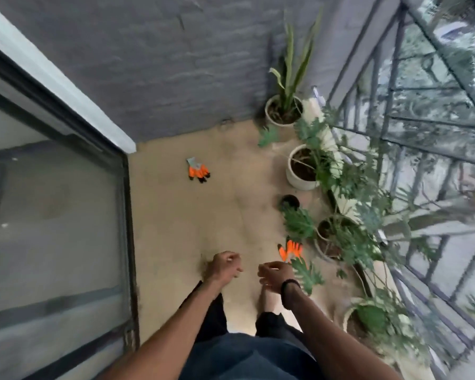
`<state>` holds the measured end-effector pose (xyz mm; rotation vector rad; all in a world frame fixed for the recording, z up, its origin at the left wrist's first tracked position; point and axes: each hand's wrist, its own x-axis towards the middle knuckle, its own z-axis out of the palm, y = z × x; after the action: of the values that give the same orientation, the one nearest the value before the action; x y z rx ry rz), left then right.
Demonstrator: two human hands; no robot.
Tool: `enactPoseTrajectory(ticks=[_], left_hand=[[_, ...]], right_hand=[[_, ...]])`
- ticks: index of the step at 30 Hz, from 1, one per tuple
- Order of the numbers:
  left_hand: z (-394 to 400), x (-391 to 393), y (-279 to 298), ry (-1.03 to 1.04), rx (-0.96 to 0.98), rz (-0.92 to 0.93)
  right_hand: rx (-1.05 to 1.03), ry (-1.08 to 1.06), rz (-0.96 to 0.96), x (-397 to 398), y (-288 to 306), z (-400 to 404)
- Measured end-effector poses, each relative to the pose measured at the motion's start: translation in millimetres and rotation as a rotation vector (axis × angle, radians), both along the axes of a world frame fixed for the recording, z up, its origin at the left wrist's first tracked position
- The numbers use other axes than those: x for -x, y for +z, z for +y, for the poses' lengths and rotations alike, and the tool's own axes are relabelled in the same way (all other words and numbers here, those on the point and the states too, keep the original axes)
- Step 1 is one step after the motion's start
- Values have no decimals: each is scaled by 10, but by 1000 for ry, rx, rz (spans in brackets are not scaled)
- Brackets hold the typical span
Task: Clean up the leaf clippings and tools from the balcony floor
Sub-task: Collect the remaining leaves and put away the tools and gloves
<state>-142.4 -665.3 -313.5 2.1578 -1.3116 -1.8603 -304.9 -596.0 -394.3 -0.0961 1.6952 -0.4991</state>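
Observation:
I look down at a tan balcony floor [192,215]. An orange and grey glove [198,170] lies on it near the far wall. A second orange glove [290,250] lies close to the pots on the right. Cut green leaves [307,272] lie on the floor just right of my right hand [272,272]; another leaf [268,135] lies farther back. My left hand [225,266] hangs in front of me with fingers loosely curled and nothing in it. My right hand is loosely curled too and looks empty. The frame is blurred.
White pots with plants [299,171] line the right side along a metal railing [412,149]. A small black pot [290,202] stands among them. A glass sliding door [52,215] runs along the left. A grey wall [162,64] closes the far end.

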Motion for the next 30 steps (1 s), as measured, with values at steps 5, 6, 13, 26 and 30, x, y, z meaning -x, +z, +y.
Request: enactPoseTrajectory(ticks=[5,6,13,26,30], left_hand=[[-1037,-447,-126,118,41,36],[-1267,-542,-146,139,53,52],[-2925,-1366,-452,255,1,97],[-5507,-1679,-2567,314,-34,-24],[-5967,-1855,-3483,270,-35,-46]], right_hand=[[26,85,7,-345,20,-1182],[30,94,6,-422,21,-1413],[20,180,60,-1142,-141,-3205],[105,962,444,-1929,-2278,-6233],[95,1069,446,-1959,-3641,-6798]])
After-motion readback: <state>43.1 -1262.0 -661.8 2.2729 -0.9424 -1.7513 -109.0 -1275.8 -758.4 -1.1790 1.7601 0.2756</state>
